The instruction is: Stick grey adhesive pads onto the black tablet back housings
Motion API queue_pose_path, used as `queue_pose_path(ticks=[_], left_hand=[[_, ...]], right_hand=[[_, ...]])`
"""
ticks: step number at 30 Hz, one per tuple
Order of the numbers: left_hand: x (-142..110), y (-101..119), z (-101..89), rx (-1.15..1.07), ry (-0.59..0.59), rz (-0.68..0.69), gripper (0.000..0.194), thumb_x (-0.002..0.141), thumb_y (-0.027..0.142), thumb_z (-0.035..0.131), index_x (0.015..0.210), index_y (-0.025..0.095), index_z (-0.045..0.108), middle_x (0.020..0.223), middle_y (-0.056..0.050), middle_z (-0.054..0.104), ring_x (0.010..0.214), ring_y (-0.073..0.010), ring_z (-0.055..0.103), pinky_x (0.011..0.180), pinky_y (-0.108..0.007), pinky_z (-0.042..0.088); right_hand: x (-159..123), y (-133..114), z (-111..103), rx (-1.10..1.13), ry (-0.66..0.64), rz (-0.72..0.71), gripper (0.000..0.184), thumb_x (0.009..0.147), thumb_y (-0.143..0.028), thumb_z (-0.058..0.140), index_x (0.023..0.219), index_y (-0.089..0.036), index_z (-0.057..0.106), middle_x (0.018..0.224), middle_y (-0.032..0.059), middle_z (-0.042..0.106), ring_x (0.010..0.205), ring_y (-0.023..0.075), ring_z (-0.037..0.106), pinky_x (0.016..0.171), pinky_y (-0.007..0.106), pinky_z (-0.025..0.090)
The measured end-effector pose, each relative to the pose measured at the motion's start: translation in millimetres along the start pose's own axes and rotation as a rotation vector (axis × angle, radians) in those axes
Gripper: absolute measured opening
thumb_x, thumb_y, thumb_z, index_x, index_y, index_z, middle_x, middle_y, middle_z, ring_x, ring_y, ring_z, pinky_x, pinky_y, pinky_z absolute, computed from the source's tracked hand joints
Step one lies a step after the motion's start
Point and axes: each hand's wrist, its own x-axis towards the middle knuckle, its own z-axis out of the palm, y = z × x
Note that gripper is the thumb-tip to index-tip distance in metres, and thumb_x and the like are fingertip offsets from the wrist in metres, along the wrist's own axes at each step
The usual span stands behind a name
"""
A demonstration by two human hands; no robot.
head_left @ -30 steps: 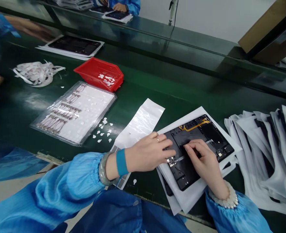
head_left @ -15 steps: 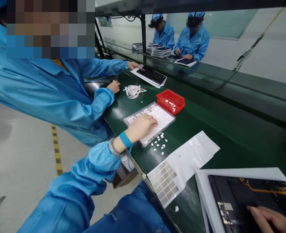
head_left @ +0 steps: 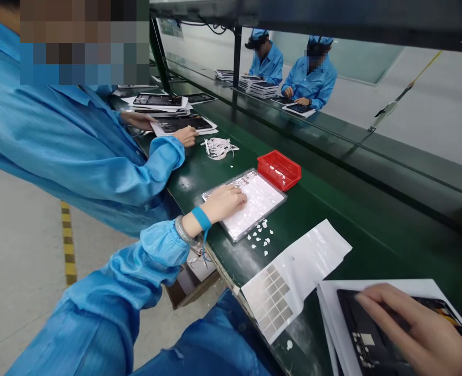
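My left hand, with a blue wrist strap, rests over a shallow clear tray lined with white and holding small parts. Its fingers curl down together at the tray surface; what they pinch, if anything, is hidden. At the lower right, my right hand is over a black device panel lying on white sheets. Thumb and forefinger come together near the panel's upper left corner, and I cannot make out anything between them. Small metal pieces and a pale square show on the panel.
A red bin with white bits touches the tray's far side. Small white tabs and a sheet of grey squares lie nearer. At left, a co-worker's hand is by another panel and white strips.
My right hand has moved up and left over the panel, covering more of it. My left hand has shifted slightly left over the tray. The co-worker's panel has moved left, beside a stack.
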Motion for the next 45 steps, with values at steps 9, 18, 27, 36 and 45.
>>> queue_pose_path(ticks=[9,18,27,36,45], left_hand=[[19,-1,-0.3,-0.275,0.038,0.131,0.012,0.08,0.011,0.057,0.068,0.016,0.06,0.071,-0.005,0.061,0.079,-0.0179,0.056,0.081,-0.029,0.04],[4,29,-7.7,-0.754,0.396,-0.119,0.026,0.094,0.026,0.037,0.101,0.014,0.06,0.099,-0.008,0.066,0.091,-0.0173,0.061,0.079,-0.029,0.049],[-10,54,19.0,-0.867,0.504,-0.21,0.031,0.095,0.032,0.041,0.108,0.011,0.06,0.082,-0.007,0.066,0.07,-0.0152,0.063,0.066,-0.029,0.053],[-32,42,14.0,-0.487,0.512,0.034,0.03,0.096,0.033,0.038,0.103,0.018,0.063,0.103,-0.008,0.065,0.095,-0.0172,0.061,0.085,-0.032,0.05],[-23,42,18.3,-0.267,0.41,-0.021,0.021,0.095,0.021,0.039,0.097,0.017,0.059,0.089,-0.004,0.064,0.081,-0.0141,0.062,0.074,-0.025,0.052]], right_hand=[[92,-91,37,0.026,-0.149,-0.187,0.026,0.089,-0.036,0.044,0.071,-0.022,0.057,0.07,0.0003,0.062,0.062,0.0149,0.058,0.056,0.027,0.043],[161,-125,93,0.868,-0.171,0.118,0.036,0.076,-0.034,0.058,0.108,-0.021,0.051,0.115,0.0074,0.058,0.067,0.0113,0.061,0.055,0.026,0.046],[165,-129,103,1.085,-0.276,0.211,0.031,0.064,-0.043,0.07,0.065,-0.015,0.057,0.061,-0.0024,0.057,0.045,0.0044,0.044,0.043,0.02,0.036],[165,-128,93,0.88,-0.327,0.204,0.021,0.074,-0.032,0.061,0.06,-0.016,0.058,0.047,-0.003,0.054,0.041,0.0069,0.047,0.044,0.02,0.039],[158,-116,96,0.709,-0.285,0.142,0.016,0.073,-0.025,0.058,0.06,-0.017,0.056,0.043,-0.0052,0.05,0.041,0.0075,0.044,0.048,0.021,0.035]])
